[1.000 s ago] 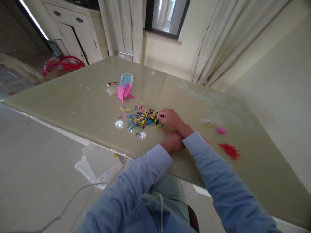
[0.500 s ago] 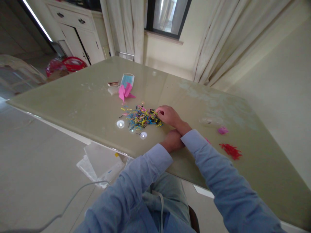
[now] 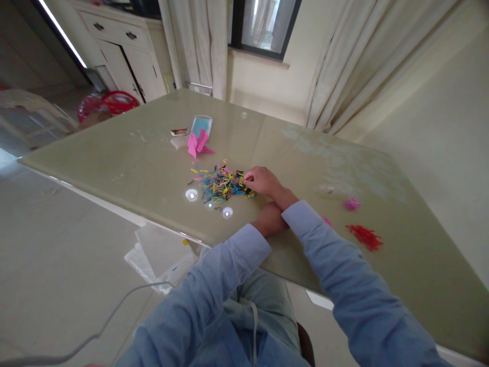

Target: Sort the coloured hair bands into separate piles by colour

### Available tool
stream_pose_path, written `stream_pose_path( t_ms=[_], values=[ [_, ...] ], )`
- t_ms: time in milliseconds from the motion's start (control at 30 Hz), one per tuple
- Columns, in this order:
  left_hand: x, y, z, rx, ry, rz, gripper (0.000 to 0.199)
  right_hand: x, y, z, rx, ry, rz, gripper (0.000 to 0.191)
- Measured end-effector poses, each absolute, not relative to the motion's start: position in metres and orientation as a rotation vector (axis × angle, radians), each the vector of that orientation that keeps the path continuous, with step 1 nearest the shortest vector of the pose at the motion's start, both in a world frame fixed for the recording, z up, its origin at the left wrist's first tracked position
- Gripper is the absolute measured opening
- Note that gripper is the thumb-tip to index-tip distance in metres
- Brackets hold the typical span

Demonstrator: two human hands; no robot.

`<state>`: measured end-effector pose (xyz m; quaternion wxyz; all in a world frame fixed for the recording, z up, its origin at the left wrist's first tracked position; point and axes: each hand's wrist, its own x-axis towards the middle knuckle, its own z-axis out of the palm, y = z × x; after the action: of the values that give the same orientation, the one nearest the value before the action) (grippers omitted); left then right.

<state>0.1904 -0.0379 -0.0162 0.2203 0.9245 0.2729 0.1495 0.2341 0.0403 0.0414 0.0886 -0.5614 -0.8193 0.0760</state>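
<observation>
Table [image 3: 114, 153] carries the heap of small coloured bands [image 3: 225, 184], nearer the person's side. The right hand [image 3: 264, 181], its thumb and finger seemingly drawn together, has edged slightly farther over the heap, suggesting picking-through is under way; whether it grips a band I cannot tell, nor the state of the half-hidden left hand [image 3: 270, 220].

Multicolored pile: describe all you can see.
The multicolored pile is a low, loose heap of thin strands or small bands, mainly yellow, blue, black and pink, rubbery-looking; single pieces blur. It lies on the table, strays scattered by its left and far edges. The right hand is at its right edge; contact is unclear.
</observation>
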Motion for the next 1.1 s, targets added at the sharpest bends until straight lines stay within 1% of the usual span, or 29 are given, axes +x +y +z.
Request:
stream_pose_path(
  t_ms=[267,400,600,700,767,933,1100],
  values=[
    [0.19,-0.04,-0.018,2.545,0.738,0.472,0.026,0.241,0.036,0.033,-1.505,-2.38,0.275,0.014],
    [0.19,-0.041,-0.018,2.548,0.744,0.456,0.026,0.239,0.035,0.033,-1.434,-2.316,0.284,0.015],
    [0.187,-0.043,-0.011,2.54,0.754,0.433,0.027,0.24,0.029,0.036,-1.242,-2.091,0.414,0.012],
    [0.185,-0.044,-0.006,2.536,0.759,0.424,0.028,0.242,0.027,0.038,-1.231,-1.949,0.43,0.013],
    [0.183,-0.045,-0.001,2.536,0.751,0.421,0.029,0.243,0.025,0.039,-1.23,-1.786,0.537,0.015],
    [0.181,-0.046,0.008,2.56,0.702,0.385,0.029,0.245,0.012,0.046,-1.174,-1.415,0.941,0.027],
    [0.183,-0.046,0.007,2.587,0.664,0.418,0.027,0.256,-0.017,0.056,-1.087,-1.222,1.034,0.029]
  ],
)
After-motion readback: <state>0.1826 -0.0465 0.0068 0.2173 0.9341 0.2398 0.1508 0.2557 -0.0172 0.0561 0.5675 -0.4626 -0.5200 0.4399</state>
